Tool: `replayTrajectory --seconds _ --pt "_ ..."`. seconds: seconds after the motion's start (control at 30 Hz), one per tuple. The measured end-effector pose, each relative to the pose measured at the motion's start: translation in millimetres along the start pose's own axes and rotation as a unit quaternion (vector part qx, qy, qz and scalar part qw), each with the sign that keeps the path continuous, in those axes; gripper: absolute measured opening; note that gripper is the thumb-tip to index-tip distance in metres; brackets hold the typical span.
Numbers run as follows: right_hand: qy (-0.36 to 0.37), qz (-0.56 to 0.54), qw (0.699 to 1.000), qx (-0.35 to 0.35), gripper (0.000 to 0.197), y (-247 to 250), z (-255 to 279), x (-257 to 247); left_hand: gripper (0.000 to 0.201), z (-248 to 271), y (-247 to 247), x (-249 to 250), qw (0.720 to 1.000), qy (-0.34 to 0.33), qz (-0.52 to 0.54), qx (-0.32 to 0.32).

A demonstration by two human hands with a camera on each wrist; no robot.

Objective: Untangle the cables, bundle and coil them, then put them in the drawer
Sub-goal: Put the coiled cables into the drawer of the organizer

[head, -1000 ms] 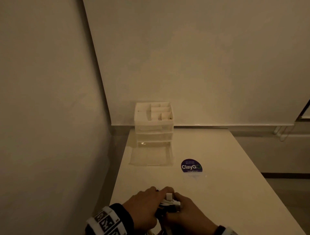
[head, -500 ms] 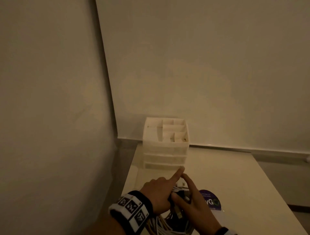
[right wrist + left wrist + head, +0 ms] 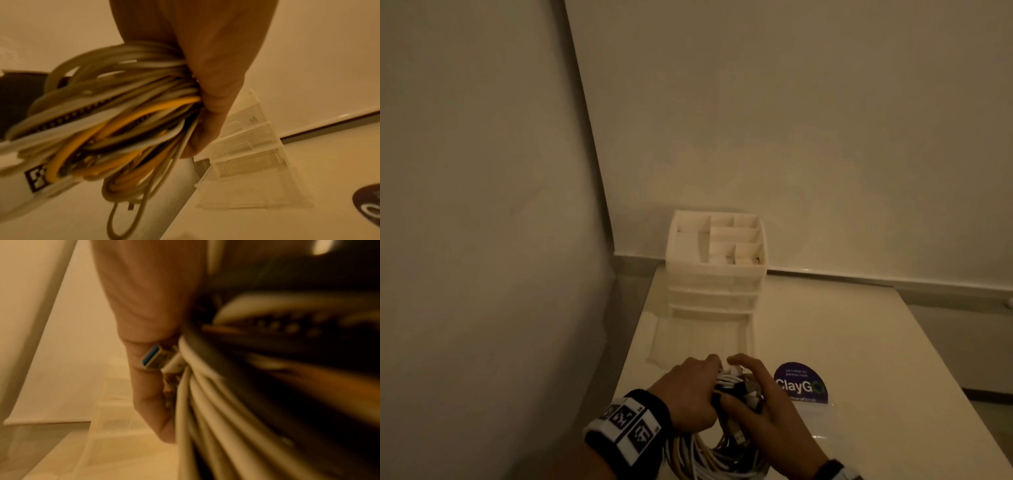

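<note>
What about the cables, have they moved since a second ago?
Yes. The cables went forward, toward the drawer: earlier nearer than the sticker, now level with it.

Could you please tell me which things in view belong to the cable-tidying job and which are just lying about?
Part of the job:
- cable bundle, gripped by the left hand and the right hand
- open bottom drawer of the drawer unit

Just lying about:
- ClayGo sticker on the table
- clear plastic bag beside the right hand
</note>
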State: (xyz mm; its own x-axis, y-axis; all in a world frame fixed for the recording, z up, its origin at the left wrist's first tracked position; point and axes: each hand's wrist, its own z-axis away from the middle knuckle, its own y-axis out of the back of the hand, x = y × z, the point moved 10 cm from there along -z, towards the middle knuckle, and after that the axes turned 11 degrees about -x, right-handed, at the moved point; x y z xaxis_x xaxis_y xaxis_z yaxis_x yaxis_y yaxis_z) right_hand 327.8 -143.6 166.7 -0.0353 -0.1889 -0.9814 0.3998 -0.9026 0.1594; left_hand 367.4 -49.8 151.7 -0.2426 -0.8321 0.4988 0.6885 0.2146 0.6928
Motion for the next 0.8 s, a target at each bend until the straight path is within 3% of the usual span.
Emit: replayTrajectory --seconds 0.17,0.27,0.4,0.47,0.6,0.7,0.8 --pt "-0.022 -0.023 0.999 0.024 0.035 -6.3 0.1 18.2 0.034 -3.6 -10.3 -10.8 1.0 -0.014 0.016 -0.004" --pt "-0.024 -0.087 0.995 0.033 0.018 -4.4 -2.5 19.2 0.054 -5.1 -4.0 -18.2 0.997 -0.052 0.055 -0.024" --pt "-0.039 -0.13 0.99 0.048 0.012 7.4 -22.8 20.1 0.065 -16.5 8.9 -35.0 0.981 -0.087 0.169 -0.031" --pt "-0.038 -0.122 0.991 0.038 0.015 7.2 -36.6 18.8 0.057 -27.1 16.9 -39.6 0.989 -0.064 0.133 -0.016" --pt "-0.033 -0.125 0.991 -0.038 0.036 -3.8 -55.9 19.8 0.031 -42.1 26.1 -42.2 0.999 0.02 -0.039 -0.017" --pt "-0.025 -0.132 0.989 -0.064 0.047 -4.0 -59.8 18.9 0.035 -44.8 32.9 -37.8 0.994 0.043 -0.105 -0.01" --pt "-0.002 -0.115 0.993 -0.01 0.041 8.0 -63.1 19.0 0.058 -49.8 36.7 -25.7 0.992 0.019 -0.128 -0.002"
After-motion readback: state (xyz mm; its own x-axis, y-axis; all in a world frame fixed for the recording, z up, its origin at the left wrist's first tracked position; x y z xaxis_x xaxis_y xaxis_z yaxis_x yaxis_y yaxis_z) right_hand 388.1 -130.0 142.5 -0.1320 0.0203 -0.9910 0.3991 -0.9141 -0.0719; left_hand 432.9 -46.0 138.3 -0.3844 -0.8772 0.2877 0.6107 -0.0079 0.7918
